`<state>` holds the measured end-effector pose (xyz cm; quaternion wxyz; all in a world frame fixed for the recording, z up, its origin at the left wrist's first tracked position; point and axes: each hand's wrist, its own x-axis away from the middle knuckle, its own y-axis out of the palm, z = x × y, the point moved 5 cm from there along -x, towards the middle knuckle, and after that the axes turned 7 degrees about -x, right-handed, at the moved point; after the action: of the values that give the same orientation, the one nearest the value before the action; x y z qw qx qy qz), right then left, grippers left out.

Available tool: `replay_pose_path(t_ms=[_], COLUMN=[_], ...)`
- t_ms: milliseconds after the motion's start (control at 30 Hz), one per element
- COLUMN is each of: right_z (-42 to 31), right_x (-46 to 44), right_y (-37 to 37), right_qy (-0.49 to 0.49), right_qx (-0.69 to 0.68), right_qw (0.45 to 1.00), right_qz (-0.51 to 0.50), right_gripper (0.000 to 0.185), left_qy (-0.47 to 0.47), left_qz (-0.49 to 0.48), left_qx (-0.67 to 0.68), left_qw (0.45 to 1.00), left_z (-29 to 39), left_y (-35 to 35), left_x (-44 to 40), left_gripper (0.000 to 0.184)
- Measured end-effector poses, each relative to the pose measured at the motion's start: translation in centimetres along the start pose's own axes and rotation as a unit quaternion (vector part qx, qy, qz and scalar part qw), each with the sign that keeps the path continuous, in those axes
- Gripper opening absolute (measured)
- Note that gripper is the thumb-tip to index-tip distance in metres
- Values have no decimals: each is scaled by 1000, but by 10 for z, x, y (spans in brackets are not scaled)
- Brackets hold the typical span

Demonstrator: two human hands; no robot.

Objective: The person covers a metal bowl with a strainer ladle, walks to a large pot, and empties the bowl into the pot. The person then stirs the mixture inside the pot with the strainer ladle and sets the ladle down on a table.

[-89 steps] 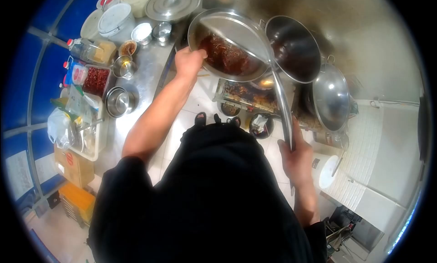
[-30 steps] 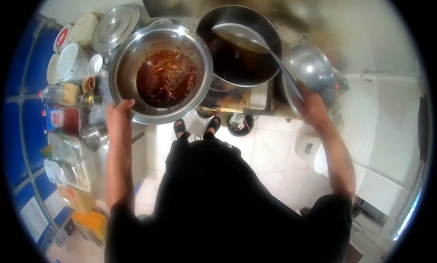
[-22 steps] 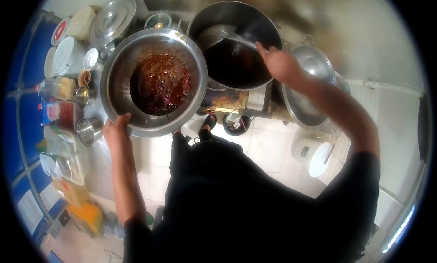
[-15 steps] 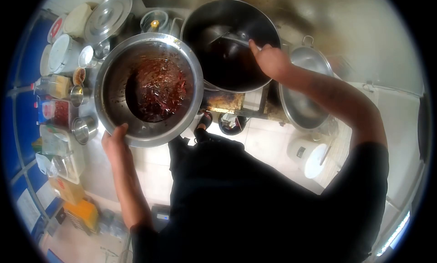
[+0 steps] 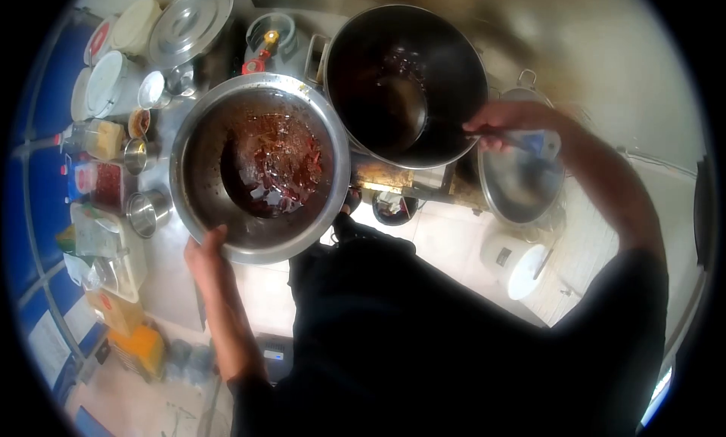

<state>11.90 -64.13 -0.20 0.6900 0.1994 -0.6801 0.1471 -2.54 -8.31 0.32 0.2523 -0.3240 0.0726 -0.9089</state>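
Note:
My left hand (image 5: 208, 257) grips the near-left rim of a wide steel basin (image 5: 198, 203), thumb over the edge. Inside lies a dark, oily red-brown mixture (image 5: 276, 161) with glossy bits. Beside the basin stands a deep dark pot (image 5: 363, 51), with dark liquid or residue showing inside. At the pot's right rim, my right hand (image 5: 495, 125) is closed around a long-handled cooking utensil (image 5: 533, 144). Its handle has a blue-and-white end, pointing out to the right. The utensil's head is in the dark pot and cannot be made out clearly.
A shallow metal pan (image 5: 522, 184) is to the pot's right. A gas cylinder with a yellow-and-red valve (image 5: 266, 45) stands behind the basin. Jars, tubs and steel cups (image 5: 147, 212) line the left counter. A white bucket (image 5: 522, 271) is on the floor.
My right hand has moved right, from over the pot's interior to its right rim, drawing the utensil's handle outward. My left hand keeps hold of the basin. The whole view has shifted slightly.

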Motion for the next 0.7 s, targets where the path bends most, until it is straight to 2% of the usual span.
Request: replay_pose_path(t_ms=[33,100,133,200,267,467,533,600,700], right_z=[9,22,30,29,29,66,79,95,118], right_x=[-13,-34,-43,-60,-74,-64,-36,-31,-28], right_y=[3,20,28,45,62,93,105,119,136], right_qy=[0,-15,-17,-92,-146,-177,-198,-215,-225], right_qx=[-2,-171,-173,-288,-349,-449,-474,-458,-502], right_qw=[1000,979,979,948,918,864,853,856,831], right_qz=[-3,-107,-110,-97,-115,-145,-97,-104,-82], right_gripper=[26,25,25,24,23,23,32,32,34], left_qy=[0,7,10,14,29,55,67,33,37], left_qz=[0,-12,-12,-10,-19,-20,-24,-48,-66], left_qx=[-4,5,2,24,16,-25,-49,-23,-38], left_qw=[1000,1000,1000,1000,999,998,996,998,996], left_z=[0,0,1,3,3,22,29,28,27], left_y=[0,0,2,5,-2,-7,-4,-6,-11], left_x=[0,-1,1,2,-3,1,-1,-3,-14], left_gripper=[36,37,37,37,37,35,34,32,30])
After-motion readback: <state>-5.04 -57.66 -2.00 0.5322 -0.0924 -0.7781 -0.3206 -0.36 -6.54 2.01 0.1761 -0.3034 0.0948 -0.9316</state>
